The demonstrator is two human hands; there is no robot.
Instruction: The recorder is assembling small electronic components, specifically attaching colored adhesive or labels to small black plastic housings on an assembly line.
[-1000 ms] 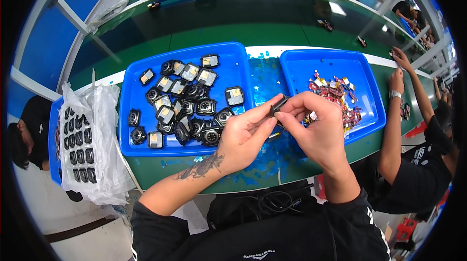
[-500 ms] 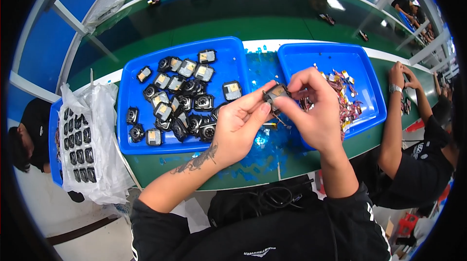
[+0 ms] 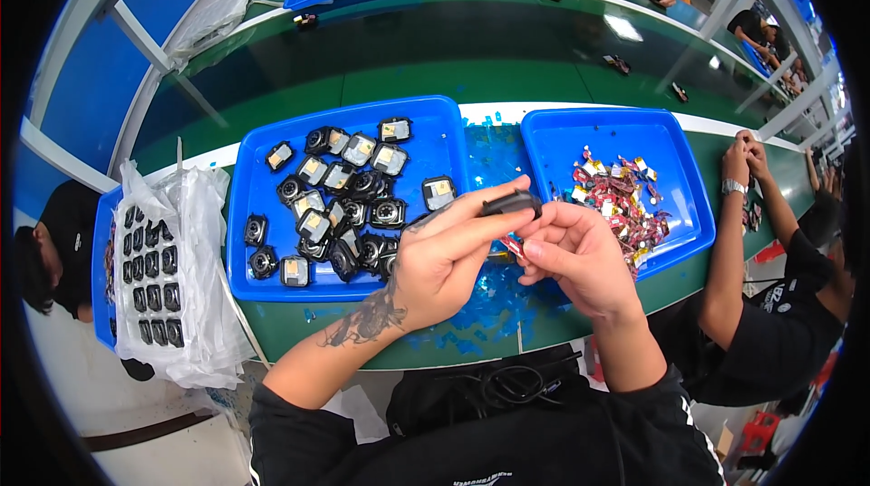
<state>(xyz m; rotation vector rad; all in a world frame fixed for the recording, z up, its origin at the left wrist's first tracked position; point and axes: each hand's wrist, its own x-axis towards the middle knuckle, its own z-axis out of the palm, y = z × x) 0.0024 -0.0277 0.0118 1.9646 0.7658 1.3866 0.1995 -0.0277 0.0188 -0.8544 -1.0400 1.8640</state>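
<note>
My left hand is closed on a black smartwatch case, held tilted between thumb and fingers above the gap between two blue trays. Just below the case, my right hand pinches a small red-and-white flex part; whether it is still joined to the case I cannot tell. The left blue tray holds many loose black watch cases, some showing a grey inner face. In the right blue tray lies a heap of small red, gold and white flex parts.
Rows of black cases sit in a white plastic-covered tray at far left. Blue film scraps litter the green table. Beyond runs a green conveyor belt carrying a few small parts. A co-worker's hands are at the right.
My left hand has turned the watch case over, so its dark side shows. My right hand has dropped lower and now pinches the small flex part. The view has shifted slightly.
</note>
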